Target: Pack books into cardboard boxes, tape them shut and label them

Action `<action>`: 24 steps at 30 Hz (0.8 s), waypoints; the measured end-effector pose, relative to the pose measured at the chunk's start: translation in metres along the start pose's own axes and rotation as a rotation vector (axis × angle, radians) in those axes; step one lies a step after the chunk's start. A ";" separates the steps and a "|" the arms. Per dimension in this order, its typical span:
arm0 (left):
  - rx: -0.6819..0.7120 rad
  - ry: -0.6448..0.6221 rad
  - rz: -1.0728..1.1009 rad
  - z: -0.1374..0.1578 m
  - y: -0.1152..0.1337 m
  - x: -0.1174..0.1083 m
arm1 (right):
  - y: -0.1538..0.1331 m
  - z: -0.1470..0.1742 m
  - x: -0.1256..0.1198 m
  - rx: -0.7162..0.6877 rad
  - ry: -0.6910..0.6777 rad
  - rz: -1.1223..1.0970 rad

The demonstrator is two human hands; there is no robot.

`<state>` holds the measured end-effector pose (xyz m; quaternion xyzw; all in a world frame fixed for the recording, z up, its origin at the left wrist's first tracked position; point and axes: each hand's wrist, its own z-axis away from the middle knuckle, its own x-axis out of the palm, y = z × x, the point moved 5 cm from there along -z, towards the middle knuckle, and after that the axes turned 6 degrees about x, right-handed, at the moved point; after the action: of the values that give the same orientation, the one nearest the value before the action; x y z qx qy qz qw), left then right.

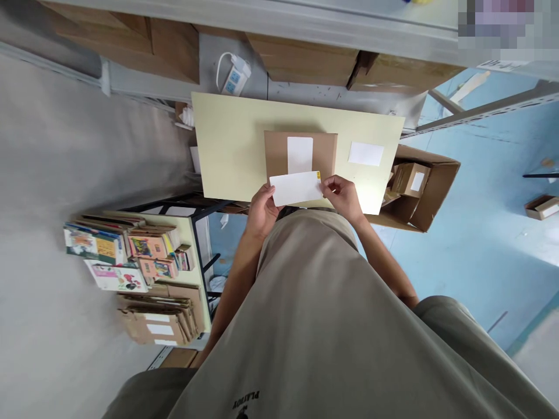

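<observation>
A white rectangular label [295,188] with a small yellow mark in one corner is held between my hands at the table's near edge. My left hand [262,210] is closed on its left end, the thumb lying on top. At the right end, beside the yellow corner, the fingers of my right hand [342,198] are pinched together at the label's edge. Just beyond lies a brown cardboard box [276,152], partly covered by the held label. A second white label [300,152] sits on top of the box. Further right, a white paper slip [365,153] lies flat on the pale yellow table [231,145].
An open carton [437,195] with small boxes stands at the table's right end. Behind the table are large cartons [305,61] and a power strip [236,75] under a metal shelf [262,26]. Books [151,244] and flattened cardboard [161,320] fill a rack at left.
</observation>
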<state>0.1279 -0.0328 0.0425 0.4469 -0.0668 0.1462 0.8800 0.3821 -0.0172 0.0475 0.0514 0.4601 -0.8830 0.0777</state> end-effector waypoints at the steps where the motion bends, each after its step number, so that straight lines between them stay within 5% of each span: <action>1: 0.000 0.001 -0.001 -0.002 -0.004 -0.002 | -0.002 0.002 0.000 -0.015 0.000 0.018; 7: 0.017 0.036 -0.111 -0.022 -0.019 -0.012 | -0.044 0.005 -0.010 -0.249 -0.067 0.276; 12: 0.199 -0.026 -0.255 -0.045 0.020 -0.004 | -0.099 -0.012 -0.024 -0.430 -0.130 0.542; 17: 0.437 -0.245 -0.543 -0.059 0.062 0.019 | -0.155 -0.024 -0.022 -0.578 -0.265 0.744; 21: 0.551 -0.335 -0.640 -0.060 0.072 0.026 | -0.190 -0.029 -0.011 -0.602 -0.354 0.914; 24: 0.571 -0.330 -0.629 -0.057 0.071 0.024 | -0.206 -0.033 -0.009 -0.638 -0.283 0.986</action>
<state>0.1270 0.0571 0.0692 0.6876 -0.0241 -0.1887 0.7007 0.3536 0.1268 0.1960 0.1149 0.6093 -0.5597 0.5498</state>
